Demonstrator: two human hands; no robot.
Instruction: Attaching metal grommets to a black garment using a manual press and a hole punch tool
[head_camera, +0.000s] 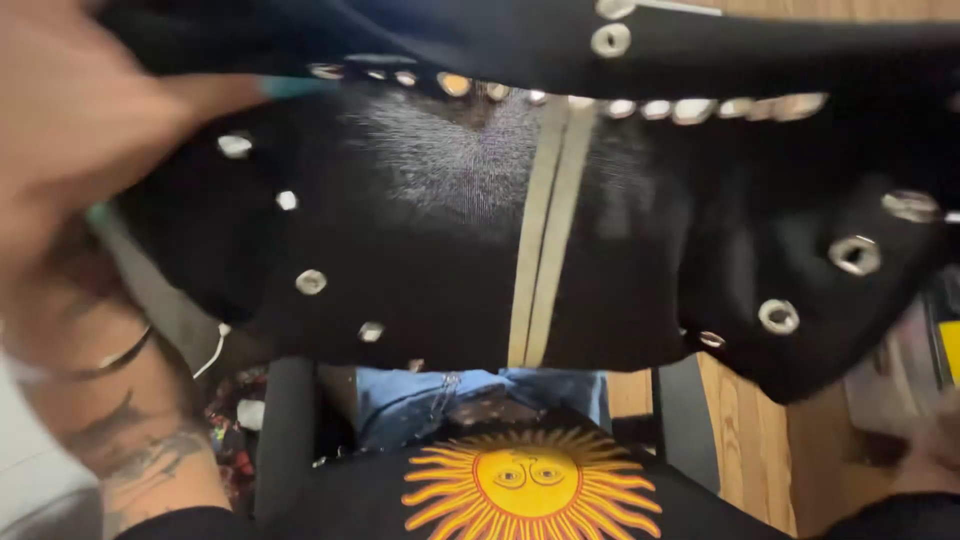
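Nearest to me, at the bottom of the view, is my black shirt with an orange and yellow sun print (530, 487), and just above it a strip of my blue denim jeans (440, 398). My left forearm, tattooed and wearing a thin dark wristband (105, 362), rises along the left edge, and my left hand (75, 120) fills the upper left corner, large and blurred. Its grip is closed on the upper left corner of the black fabric garment studded with round silver metal eyelets (420, 240), fingers bunched over the cloth, so the garment hangs from that hand and spreads rightwards across nearly the whole width of the view, held up in the air between my face and my lap. A pale beige double stripe (545, 230) runs down the middle of the garment from its top fold to its lower hem. A row of eyelets lines the folded upper edge, and more are scattered toward both sides. My right hand (935, 455) shows only as a blurred shape at the lower right edge, below the garment's right corner and apart from it; I cannot tell how its grip stands. Beyond and beneath the garment lies a light wooden plank floor (745, 440).
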